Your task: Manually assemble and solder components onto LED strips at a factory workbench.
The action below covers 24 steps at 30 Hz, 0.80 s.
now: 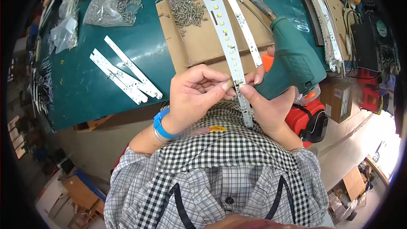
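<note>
A white LED circuit strip (227, 42) with a row of yellow LEDs stands tilted in front of my chest. My right hand (270, 106) pinches its lower part, thumb on the front. Against the same hand lies a green power tool (292, 55) with an orange trigger, a fingertip beside the trigger. A second, narrower white strip (240, 17) runs down to the right-hand fingers. My left hand (199, 91) is closed, thumb and forefinger pinched at the LED strip's left edge. Whatever small piece sits between those fingertips is too hidden to name.
An open cardboard box (203, 53) holds a pile of small screws (186, 9). Several white strips (123, 74) lie on the green table (85, 95) to the left, below a clear bag of small metal parts (116, 4). More strips (326, 25) are stacked at right.
</note>
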Available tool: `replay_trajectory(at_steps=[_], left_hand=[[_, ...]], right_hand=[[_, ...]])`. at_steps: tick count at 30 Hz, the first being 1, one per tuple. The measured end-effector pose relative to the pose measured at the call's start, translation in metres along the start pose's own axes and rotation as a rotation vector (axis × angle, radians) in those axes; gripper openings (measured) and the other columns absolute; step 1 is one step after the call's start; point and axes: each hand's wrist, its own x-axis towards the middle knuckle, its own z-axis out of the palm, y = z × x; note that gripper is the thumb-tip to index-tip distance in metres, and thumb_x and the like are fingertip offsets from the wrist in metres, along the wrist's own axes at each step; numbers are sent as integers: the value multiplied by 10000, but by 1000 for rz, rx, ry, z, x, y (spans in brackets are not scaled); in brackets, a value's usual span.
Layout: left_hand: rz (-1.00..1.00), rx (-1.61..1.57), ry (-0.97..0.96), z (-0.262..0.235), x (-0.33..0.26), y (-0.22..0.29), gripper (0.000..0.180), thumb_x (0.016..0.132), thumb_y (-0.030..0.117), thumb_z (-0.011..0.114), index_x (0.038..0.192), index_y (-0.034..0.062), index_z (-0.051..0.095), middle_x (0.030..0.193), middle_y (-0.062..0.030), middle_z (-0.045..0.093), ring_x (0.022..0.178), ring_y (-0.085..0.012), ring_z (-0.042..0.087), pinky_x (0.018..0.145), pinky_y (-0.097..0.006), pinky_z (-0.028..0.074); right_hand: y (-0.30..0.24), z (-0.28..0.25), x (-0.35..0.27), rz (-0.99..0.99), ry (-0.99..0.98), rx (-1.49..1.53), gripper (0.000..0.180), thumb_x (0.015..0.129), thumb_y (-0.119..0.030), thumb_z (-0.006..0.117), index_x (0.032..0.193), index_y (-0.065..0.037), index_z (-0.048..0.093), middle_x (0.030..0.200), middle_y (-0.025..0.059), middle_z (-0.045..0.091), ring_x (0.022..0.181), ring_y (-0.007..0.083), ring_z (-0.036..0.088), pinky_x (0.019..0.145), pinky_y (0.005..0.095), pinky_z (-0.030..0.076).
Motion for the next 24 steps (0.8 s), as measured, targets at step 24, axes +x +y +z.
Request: replay_trajectory(at_steps=[24], left_hand=[[-18,40,3,-9,4,-4,285,858,-50,683,1130,-59,598,1006,-155,689,865,-178,699,748,-271,600]], right_hand=[[5,-1,6,-8,83,-19,749,746,164,716,1385,17,354,1066,63,472,851,142,597,772,286,549]])
